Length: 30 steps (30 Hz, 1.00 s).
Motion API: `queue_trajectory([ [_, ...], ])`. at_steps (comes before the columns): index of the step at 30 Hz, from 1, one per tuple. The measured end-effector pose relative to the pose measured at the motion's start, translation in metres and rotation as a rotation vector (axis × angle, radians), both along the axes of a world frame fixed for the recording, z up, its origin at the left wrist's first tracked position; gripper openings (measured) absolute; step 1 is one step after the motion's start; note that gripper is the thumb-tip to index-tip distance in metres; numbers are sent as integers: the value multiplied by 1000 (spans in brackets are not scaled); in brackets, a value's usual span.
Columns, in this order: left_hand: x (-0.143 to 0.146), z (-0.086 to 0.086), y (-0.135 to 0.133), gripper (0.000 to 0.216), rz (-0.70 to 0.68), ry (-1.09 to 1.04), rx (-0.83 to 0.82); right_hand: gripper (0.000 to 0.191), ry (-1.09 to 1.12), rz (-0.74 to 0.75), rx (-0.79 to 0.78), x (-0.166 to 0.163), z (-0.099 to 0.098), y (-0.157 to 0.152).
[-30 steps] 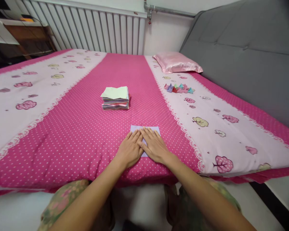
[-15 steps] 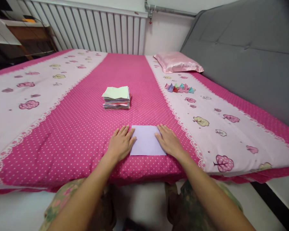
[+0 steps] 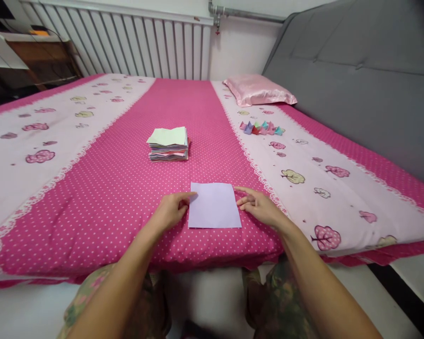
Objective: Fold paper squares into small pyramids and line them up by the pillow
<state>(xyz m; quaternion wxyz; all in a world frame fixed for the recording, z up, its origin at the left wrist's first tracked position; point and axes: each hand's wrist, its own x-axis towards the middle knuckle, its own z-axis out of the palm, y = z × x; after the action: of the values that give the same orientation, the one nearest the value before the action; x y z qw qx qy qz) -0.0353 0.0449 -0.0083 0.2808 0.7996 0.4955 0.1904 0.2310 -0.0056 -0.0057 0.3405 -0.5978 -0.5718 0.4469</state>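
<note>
A square sheet of light purple paper [image 3: 215,207] lies nearly flat on the bed near its front edge. At its left edge, my left hand [image 3: 173,207] has the forefinger over the upper left part of the sheet and the other fingers curled in, closed on that edge. My right hand [image 3: 259,205] is beside the right edge, open, its forefinger stretched towards the upper right corner and the thumb apart below it. Whether the right fingertips touch the paper is hard to see.
Beyond the sheet stands a stack of coloured paper [image 3: 168,143], pale green on top. Several small folded paper shapes [image 3: 261,128] sit in a cluster further right. A pink pillow [image 3: 259,89] lies near the grey headboard [image 3: 356,84]. At the far side is a white radiator [image 3: 127,42].
Both hands have risen from lying flat on the sheet's sides. The left fingers have curled at the left edge; the right hand has shifted outward to the right. The paper has hardly moved.
</note>
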Motion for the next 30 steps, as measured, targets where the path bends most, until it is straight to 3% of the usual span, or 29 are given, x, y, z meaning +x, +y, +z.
queue_trajectory([
  [5, -1, -3, -1, 44, 5, -166, -121, 58, 243, 50, -55, -2, 0, 0],
  [14, 8, -7, -4, 29, 34, -302, -89, 28, 388, -7, -15, -8, -12, 4],
  [19, 8, -13, -3, 27, 61, -459, -199, 28, 395, -49, -28, -10, -10, 4],
  [24, 11, -6, -5, 21, 153, -554, -268, 31, 388, -91, -53, -13, -5, 4],
  [30, 15, 5, -9, 12, 232, -647, -335, 30, 244, -182, 80, -18, -8, 5],
])
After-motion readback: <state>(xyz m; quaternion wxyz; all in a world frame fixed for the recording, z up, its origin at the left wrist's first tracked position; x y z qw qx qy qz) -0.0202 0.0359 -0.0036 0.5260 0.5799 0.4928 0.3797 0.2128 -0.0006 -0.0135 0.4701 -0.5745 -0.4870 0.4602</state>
